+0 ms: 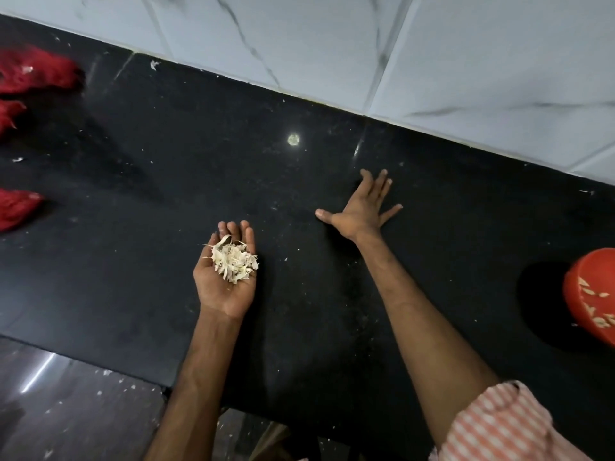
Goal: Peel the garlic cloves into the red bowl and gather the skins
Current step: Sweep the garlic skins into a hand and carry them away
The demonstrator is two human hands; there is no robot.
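L hand [213,289], open & cupped palm-up, trays the pale papery garlic skins [234,262]; R hand [361,212], flat w/ fingers splayed on black stone desk [199,154], prob. to sweep up strays.

Glossy black stone counter [233,161], papery skins [234,257]
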